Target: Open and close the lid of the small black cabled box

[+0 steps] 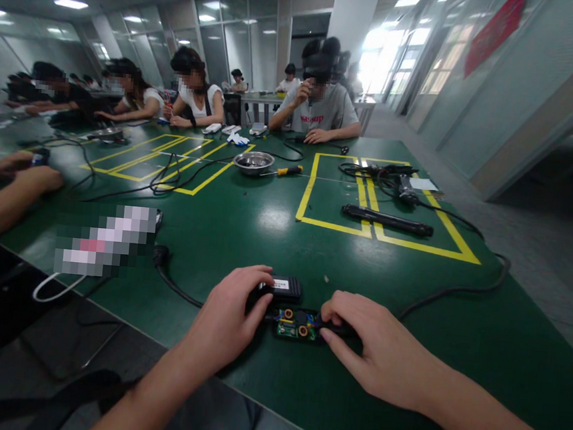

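Note:
A small circuit board [297, 324] with copper coils lies in an open black casing near the table's front edge. Just behind it is a black cover [287, 287] with a white label. My left hand [233, 307] has its fingers closed on the left end of that cover, beside the casing. My right hand [368, 342] pinches the black cable at the casing's right end, thumb and fingers round it. A black cable [179, 290] runs from a plug on the left towards the casing and passes behind my left hand.
Beyond lie a metal bowl [253, 162], a screwdriver [289, 171], a black rod-shaped tool [387, 220] and tangled cables [378, 172] on the green table [245, 231]. A blurred white item [108, 239] is at left. A person's arms [13, 184] reach in there; others sit opposite.

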`<state>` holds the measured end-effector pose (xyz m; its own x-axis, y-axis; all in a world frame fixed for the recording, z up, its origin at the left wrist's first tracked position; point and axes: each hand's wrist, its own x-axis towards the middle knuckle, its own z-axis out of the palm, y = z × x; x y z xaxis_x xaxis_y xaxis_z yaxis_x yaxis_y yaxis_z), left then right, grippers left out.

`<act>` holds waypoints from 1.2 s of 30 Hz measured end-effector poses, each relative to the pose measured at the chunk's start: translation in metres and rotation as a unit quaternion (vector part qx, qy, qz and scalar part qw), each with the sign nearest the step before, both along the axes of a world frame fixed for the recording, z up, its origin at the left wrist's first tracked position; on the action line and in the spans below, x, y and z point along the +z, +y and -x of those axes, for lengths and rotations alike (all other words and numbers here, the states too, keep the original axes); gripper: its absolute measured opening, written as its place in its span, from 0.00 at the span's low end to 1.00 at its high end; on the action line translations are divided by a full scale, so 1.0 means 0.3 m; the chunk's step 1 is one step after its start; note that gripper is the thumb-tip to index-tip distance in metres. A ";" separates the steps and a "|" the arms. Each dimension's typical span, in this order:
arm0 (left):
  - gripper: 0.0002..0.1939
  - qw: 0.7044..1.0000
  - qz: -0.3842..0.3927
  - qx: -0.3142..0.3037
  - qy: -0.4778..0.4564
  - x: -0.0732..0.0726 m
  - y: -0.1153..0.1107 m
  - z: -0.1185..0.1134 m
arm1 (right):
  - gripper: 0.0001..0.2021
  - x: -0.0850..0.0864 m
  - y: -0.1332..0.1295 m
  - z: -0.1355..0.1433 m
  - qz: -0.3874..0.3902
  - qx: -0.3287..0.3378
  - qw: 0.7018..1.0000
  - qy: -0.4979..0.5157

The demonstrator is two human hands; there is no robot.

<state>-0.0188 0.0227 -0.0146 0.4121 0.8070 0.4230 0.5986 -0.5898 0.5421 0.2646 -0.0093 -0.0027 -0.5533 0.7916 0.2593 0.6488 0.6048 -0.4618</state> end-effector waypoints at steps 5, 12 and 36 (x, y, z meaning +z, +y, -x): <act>0.11 1.000 0.002 0.001 -0.004 -0.001 0.000 0.000 | 0.05 0.003 -0.003 -0.002 0.002 -0.001 1.000 -0.005; 0.10 1.000 -0.004 -0.005 -0.008 0.001 0.003 -0.001 | 0.05 0.003 -0.002 0.000 -0.003 0.003 1.000 -0.009; 0.07 0.993 -0.056 -0.076 0.063 0.051 -0.068 -0.003 | 0.06 -0.004 -0.001 -0.013 -0.060 0.019 0.997 0.035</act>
